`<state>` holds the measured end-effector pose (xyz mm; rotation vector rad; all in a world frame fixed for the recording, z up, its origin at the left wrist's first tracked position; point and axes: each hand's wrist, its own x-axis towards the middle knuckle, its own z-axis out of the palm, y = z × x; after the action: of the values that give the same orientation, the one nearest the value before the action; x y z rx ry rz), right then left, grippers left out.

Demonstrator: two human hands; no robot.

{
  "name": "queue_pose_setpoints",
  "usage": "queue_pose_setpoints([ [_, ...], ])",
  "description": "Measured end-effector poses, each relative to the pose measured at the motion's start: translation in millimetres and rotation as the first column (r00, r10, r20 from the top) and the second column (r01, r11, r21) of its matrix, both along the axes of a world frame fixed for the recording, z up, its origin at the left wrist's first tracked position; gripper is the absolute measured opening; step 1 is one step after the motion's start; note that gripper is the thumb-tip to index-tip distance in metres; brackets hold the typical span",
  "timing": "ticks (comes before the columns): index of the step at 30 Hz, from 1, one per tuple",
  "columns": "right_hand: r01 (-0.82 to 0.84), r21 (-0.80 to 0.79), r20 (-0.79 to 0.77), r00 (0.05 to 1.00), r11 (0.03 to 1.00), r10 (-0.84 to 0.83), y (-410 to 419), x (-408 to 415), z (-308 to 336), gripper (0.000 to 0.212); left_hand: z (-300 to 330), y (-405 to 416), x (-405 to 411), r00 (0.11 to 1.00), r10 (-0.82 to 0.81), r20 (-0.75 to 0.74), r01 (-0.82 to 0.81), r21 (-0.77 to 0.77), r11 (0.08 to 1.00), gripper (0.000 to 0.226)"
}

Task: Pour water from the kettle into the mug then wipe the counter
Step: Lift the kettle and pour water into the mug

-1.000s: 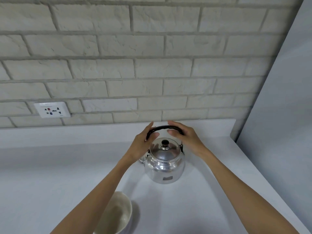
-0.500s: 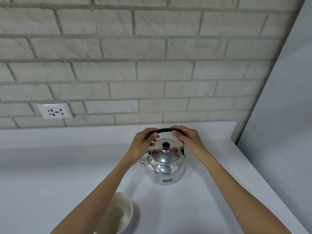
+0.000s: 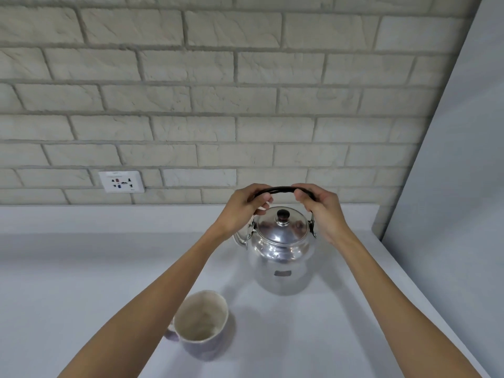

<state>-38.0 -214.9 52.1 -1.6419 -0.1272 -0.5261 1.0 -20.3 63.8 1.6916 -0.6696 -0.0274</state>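
A shiny steel kettle [image 3: 282, 257] with a black lid knob stands toward the right of the white counter [image 3: 81, 282], its spout pointing left. Its black arched handle [image 3: 282, 189] is upright. My left hand [image 3: 242, 207] grips the handle's left end and my right hand [image 3: 323, 208] grips its right end. Whether the kettle's base touches the counter I cannot tell. A cream-lined mug [image 3: 201, 321] stands in front of the kettle, to its left, partly behind my left forearm, its handle pointing left. No cloth is in view.
A pale brick wall [image 3: 218, 105] backs the counter, with a white power socket [image 3: 121, 181] low on the left. A grey panel [image 3: 463, 186] closes off the right side. The counter's right edge runs diagonally beside my right forearm.
Both hands have gone from touching the handle to closing around it. The view has tilted, so the mug shows more fully, and the kettle appears a little higher.
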Motion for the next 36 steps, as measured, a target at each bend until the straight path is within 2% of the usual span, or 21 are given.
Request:
queue_pose_setpoints([
  [13,0.007,-0.041,0.067,0.998,0.999,-0.004,30,-52,42,0.012,37,36,-55,0.998,-0.063,0.015,0.064,-0.026,0.998,0.029],
  [21,-0.075,-0.176,-0.008,0.997,0.982,0.074,49,-79,34,0.009,8,85,-70,0.999,-0.036,-0.003,0.036,0.122,0.992,0.038],
  [25,-0.091,-0.239,-0.035,0.996,0.967,0.085,54,-89,31,0.010,-24,115,-82,1.000,0.016,-0.016,-0.011,0.308,0.951,0.062],
  [27,-0.095,-0.262,-0.049,0.995,0.960,0.086,56,-93,31,0.011,-42,129,-88,0.999,0.027,-0.017,-0.018,0.423,0.906,0.077],
  [30,-0.109,-0.298,-0.072,0.993,0.948,0.092,60,-97,30,0.010,-68,148,-94,0.998,0.036,-0.043,-0.006,0.548,0.837,0.090],
  [34,-0.124,-0.345,-0.086,0.991,0.930,0.101,64,-100,29,0.011,-89,163,-106,0.989,0.046,-0.139,0.043,0.571,0.820,0.105],
  [36,-0.130,-0.365,-0.089,0.991,0.922,0.104,65,-100,29,0.012,-98,167,-110,0.989,0.062,-0.133,0.024,0.566,0.824,0.114],
])
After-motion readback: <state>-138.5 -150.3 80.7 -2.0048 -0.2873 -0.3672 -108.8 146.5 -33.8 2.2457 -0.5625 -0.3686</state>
